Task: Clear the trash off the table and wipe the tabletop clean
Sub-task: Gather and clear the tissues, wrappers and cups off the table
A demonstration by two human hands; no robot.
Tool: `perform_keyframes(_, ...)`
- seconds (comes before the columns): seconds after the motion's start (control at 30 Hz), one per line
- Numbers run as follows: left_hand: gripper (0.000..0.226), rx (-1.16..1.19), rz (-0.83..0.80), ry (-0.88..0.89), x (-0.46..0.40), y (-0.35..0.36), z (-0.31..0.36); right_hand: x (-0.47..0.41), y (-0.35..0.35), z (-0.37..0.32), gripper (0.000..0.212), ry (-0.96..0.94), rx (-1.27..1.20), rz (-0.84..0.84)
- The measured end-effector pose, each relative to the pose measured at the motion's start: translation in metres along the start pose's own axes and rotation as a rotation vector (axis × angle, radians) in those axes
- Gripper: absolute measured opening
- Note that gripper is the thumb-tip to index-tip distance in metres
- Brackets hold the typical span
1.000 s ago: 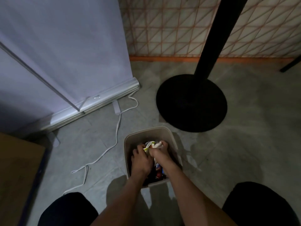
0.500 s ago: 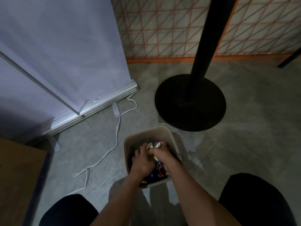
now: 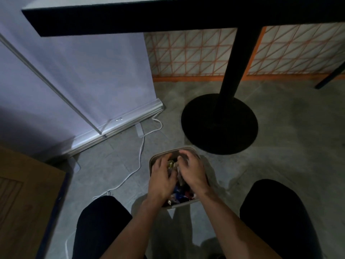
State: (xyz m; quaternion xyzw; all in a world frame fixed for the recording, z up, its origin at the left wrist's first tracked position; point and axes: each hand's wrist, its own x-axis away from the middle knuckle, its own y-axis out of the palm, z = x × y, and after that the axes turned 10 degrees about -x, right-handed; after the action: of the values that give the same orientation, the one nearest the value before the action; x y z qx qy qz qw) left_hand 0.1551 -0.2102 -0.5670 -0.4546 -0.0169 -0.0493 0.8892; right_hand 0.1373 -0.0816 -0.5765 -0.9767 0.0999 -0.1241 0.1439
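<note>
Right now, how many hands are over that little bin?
2. The left hand is over the bin's left half, the right hand over its right half, both above the wrappers. None seems hidden.

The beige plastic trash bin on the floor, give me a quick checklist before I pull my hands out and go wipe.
1. Beige plastic trash bin upright: ok.
2. Crumpled wrappers inside the bin: ok.
3. Left hand let go of trash: cannot tell.
4. Right hand let go: cannot tell.
5. White cable clear of the bin: ok.
6. Black-edged tabletop free of trash: cannot tell.
</note>
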Motion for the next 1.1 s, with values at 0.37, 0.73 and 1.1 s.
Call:
perform_keyframes(0.37,0.050,-0.116,-0.073,0.070,0.011,-0.015,-0.014,-0.003,-0.018,-0.012,0.028,-0.113,0.128,0.003)
perform_keyframes(0.73,0.071,-0.285,-0.443,-0.044,0.047,-0.091,0.057,0.053,-0.068,-0.085,0.044,0.177,0.433,-0.372)
perform_keyframes(1.1,0.069,-0.214,-0.482,-0.069,0.092,-0.266,0.189,0.143,-0.158,-0.271,0.044,0.242,0.411,-0.350)
